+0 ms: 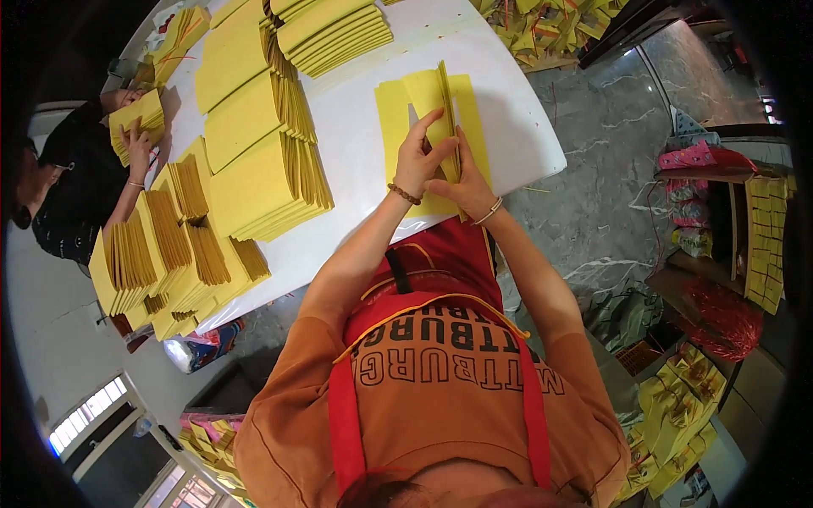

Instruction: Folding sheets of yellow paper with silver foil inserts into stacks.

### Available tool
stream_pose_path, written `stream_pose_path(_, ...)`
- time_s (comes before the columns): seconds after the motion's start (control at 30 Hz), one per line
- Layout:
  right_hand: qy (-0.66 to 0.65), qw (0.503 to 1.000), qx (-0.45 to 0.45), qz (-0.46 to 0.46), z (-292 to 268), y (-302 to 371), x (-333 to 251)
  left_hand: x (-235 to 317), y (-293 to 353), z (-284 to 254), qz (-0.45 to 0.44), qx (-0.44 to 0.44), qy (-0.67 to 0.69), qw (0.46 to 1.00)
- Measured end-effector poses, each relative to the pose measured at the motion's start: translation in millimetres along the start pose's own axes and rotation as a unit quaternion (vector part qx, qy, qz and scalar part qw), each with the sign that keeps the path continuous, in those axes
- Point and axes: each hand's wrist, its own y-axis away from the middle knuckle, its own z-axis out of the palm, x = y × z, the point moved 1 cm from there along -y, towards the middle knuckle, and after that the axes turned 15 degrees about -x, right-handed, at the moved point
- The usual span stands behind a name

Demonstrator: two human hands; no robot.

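Observation:
Near the right end of the white table, a folded wad of yellow paper (429, 91) stands on edge between my hands. My left hand (417, 159) grips its left side, thumb toward the right and index finger reaching up along the paper. My right hand (467, 182) closes on its right side and lower end, with the thumb crossing near the left hand. Flat yellow sheets (474, 110) lie beneath, showing on both sides of the wad. Some of my fingers are hidden behind the paper.
Rows of folded yellow paper stacks (246, 110) cover the table's (364, 110) left part. Across the left edge, another person (72, 186) holds a yellow bundle (140, 123). Yellow bundles pile up at the far right (550, 30), and a shelf (720, 172) stands at right.

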Motion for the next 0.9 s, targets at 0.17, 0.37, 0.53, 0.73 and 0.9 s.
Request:
stream_pose_path(0.17, -0.06, 0.998, -0.003, -0.013, 2, 0, -6, -13, 0, -3, 0.02, 0.009, 0.059, 0.998)
stream_pose_path(0.37, -0.067, 0.998, -0.005, -0.008, 3, 1, -3, -17, 0, -2, 0.012, 0.031, 0.062, 0.998)
stream_pose_path(0.53, -0.035, 0.999, -0.012, 0.001, -1, 1, 9, 6, -2, 15, 0.135, 0.146, 0.081, 0.977)
stream_pose_path(0.73, -0.014, 1.0, -0.01, -0.006, -1, 0, 7, 3, 3, -3, 0.01, 0.0, -0.079, 0.997)
stream_pose_path(0.9, 0.018, 1.0, -0.01, 0.003, -2, 0, 14, -3, 2, 0, 0.074, 0.034, -0.069, 0.994)
